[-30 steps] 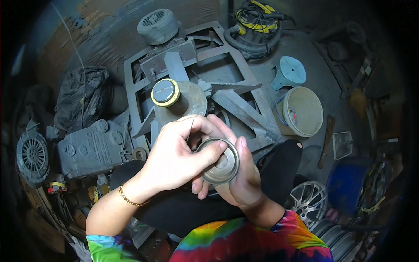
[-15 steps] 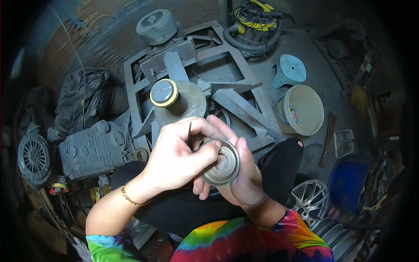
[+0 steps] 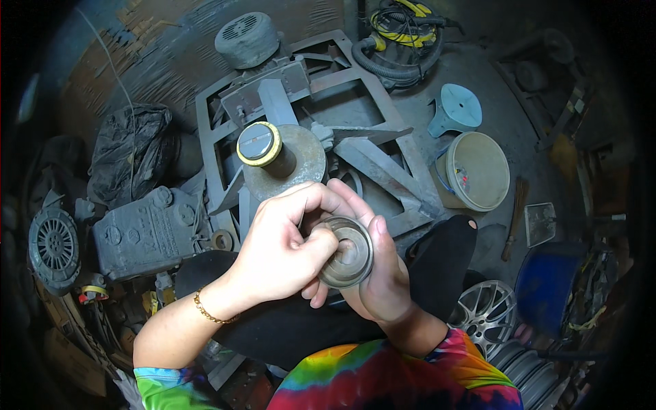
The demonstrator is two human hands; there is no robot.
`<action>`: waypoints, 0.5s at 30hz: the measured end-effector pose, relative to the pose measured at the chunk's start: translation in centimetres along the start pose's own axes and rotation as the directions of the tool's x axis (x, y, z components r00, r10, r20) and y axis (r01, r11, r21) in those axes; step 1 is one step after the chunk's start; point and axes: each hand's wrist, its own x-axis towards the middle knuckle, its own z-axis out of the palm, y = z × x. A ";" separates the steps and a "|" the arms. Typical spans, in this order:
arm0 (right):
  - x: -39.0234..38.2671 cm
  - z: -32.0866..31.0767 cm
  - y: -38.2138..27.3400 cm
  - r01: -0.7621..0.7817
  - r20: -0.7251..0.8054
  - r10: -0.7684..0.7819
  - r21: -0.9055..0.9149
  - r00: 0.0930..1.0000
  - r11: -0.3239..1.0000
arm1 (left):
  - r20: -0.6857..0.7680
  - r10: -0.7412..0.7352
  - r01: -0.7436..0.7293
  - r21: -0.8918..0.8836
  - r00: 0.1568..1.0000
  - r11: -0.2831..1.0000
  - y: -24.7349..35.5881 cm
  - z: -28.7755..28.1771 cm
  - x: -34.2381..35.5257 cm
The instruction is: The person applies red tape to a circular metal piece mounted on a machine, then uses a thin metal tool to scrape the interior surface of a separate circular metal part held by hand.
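A round metal cap (image 3: 352,258) with stepped rings inside is held up in front of my lap. My right hand (image 3: 388,283) cups it from below and the right, thumb along its rim and fingers behind it. My left hand (image 3: 277,242), with a gold chain bracelet (image 3: 208,311) at its wrist, is closed at the cap's left side. Its thumb presses down inside the cap. Whatever those left fingers pinch is hidden.
Ahead stands a grey metal frame (image 3: 372,147) bearing a motor (image 3: 247,39) and a round post with a yellow-edged top (image 3: 260,143). A blue stool (image 3: 456,109) and a pale bucket (image 3: 482,171) are to the right. Wheel rims (image 3: 486,311) lie at lower right.
My left thumb has shifted slightly left and down inside the cap. A thin dark edge seen earlier by the left fingers no longer shows. The right hand keeps its hold.
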 end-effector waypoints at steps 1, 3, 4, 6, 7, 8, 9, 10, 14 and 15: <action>0.0 0.1 -0.1 0.001 0.000 -0.001 0.001 1.000 1.000 | 0.022 -0.029 0.029 -0.032 0.999 0.999 0.0 -0.2 0.0; 0.0 0.3 -0.1 -0.010 -0.054 0.006 -0.071 0.999 0.997 | 0.049 -0.056 0.059 -0.061 0.997 0.996 -0.2 -0.4 0.0; 0.0 0.4 -0.2 -0.008 -0.055 0.004 -0.070 0.998 0.998 | 0.028 -0.023 0.024 -0.054 0.999 0.998 -0.7 -0.5 0.1; 0.0 0.6 -0.3 -0.010 -0.114 0.002 -0.074 0.994 0.997 | 0.007 0.011 -0.011 -0.045 1.000 0.999 -0.9 -0.6 0.1; 0.1 0.6 -0.3 -0.008 -0.114 0.000 -0.072 0.994 0.997 | -0.012 0.038 -0.039 -0.040 0.999 0.998 -0.8 -0.6 0.0; 0.2 0.5 -0.3 0.001 -0.144 -0.009 -0.050 0.990 0.999 | -0.028 0.068 -0.069 -0.035 0.997 0.997 -0.7 -0.6 0.0; 0.2 0.4 -0.3 0.012 -0.174 -0.017 -0.028 0.985 1.000 | -0.071 0.147 -0.149 -0.015 0.987 0.989 -0.9 -0.6 0.0; 0.2 -0.1 -0.4 0.016 -0.175 -0.021 -0.029 0.984 0.999 | -0.132 0.115 -0.122 -0.048 0.985 0.991 -0.6 -0.5 -0.2; 0.0 -0.8 -0.7 0.022 -0.082 -0.019 0.035 0.996 0.999 | -0.216 0.213 -0.188 0.127 0.953 0.974 -0.4 -0.6 -0.1; 0.0 -0.6 -0.6 0.027 -0.139 -0.028 -0.015 0.990 1.000 | -0.196 0.221 -0.177 0.218 0.955 0.960 -0.7 -0.8 0.0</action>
